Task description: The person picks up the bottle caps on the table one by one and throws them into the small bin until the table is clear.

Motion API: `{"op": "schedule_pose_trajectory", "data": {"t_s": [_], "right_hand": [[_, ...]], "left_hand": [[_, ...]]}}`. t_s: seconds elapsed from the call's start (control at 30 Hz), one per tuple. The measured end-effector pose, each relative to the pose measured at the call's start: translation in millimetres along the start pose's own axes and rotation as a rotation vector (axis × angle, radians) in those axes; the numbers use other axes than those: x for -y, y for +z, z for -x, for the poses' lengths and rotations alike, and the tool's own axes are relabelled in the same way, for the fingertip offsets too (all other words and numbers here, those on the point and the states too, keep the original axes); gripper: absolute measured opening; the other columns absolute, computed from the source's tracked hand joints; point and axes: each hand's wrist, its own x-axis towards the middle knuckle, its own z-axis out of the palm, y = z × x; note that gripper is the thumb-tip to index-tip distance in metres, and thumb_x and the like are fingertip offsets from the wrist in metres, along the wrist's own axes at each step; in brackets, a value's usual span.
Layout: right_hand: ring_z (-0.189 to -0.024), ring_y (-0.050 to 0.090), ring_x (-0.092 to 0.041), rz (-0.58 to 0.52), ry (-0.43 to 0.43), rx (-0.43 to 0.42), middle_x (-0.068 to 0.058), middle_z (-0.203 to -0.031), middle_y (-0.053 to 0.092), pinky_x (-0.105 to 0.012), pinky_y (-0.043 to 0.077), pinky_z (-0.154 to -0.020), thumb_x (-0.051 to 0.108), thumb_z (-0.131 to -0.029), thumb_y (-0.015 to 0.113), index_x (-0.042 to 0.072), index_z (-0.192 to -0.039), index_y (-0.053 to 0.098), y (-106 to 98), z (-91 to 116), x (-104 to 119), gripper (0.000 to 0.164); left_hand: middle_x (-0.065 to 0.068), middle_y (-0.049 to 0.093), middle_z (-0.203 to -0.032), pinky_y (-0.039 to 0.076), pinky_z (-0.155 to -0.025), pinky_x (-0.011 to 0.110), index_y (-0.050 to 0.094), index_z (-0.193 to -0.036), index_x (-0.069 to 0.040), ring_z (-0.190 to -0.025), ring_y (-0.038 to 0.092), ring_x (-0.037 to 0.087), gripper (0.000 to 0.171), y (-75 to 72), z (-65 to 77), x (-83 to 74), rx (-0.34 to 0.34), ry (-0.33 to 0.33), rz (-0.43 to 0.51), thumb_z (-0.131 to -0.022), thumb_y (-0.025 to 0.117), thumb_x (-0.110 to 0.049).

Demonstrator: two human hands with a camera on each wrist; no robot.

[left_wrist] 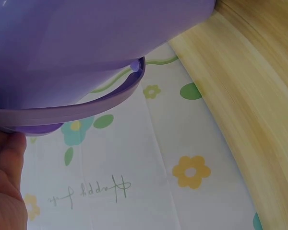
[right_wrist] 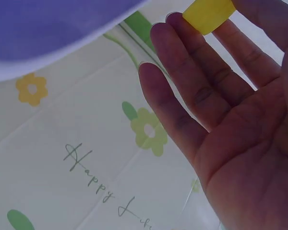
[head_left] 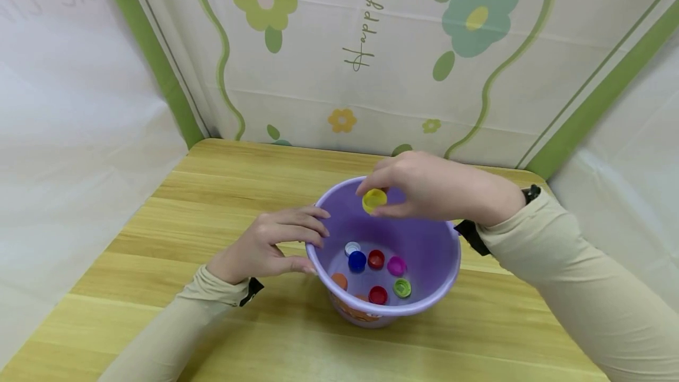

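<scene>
A purple bucket (head_left: 427, 240) stands upright on the table. My left hand (head_left: 281, 243) grips its left rim, fingers over the inside and thumb outside. Above the bucket's far part, my right hand (head_left: 424, 184) pinches a yellow bottle cap (head_left: 374, 201) between thumb and fingers; the right wrist view shows the other fingers stretched out below the cap. On the bucket floor lie several caps: white (head_left: 351, 247), blue (head_left: 357, 262), red (head_left: 376, 259), magenta (head_left: 396, 266), green (head_left: 402, 288), another red (head_left: 378, 295) and orange (head_left: 339, 280). The near wall partly hides the orange one.
The wooden table (head_left: 212, 193) ends at the back against a white curtain (head_left: 318, 75) printed with flowers. White cloth (head_left: 79, 134) hangs at the sides. In the left wrist view the bucket's purple handle (left_wrist: 86, 109) hangs along its outside.
</scene>
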Motion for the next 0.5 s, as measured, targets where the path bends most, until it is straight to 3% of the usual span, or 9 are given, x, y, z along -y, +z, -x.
{"op": "schedule_pose_trajectory", "data": {"t_s": [0.5], "right_hand": [[-0.079, 0.056, -0.007, 0.007, -0.071, 0.05, 0.008, -0.093, 0.064, -0.025, 0.052, -0.071, 0.022, -0.086, 0.079, 0.017, -0.107, 0.072, 16.9, -9.1, 6.7, 0.023]], "left_hand": [[0.015, 0.069, -0.104, 0.054, -0.098, 0.045, 0.07, -0.1, -0.001, -0.111, 0.062, 0.038, 0.034, -0.4, 0.9, 0.6, 0.004, -0.002, -0.001, -0.091, 0.072, -0.034]]}}
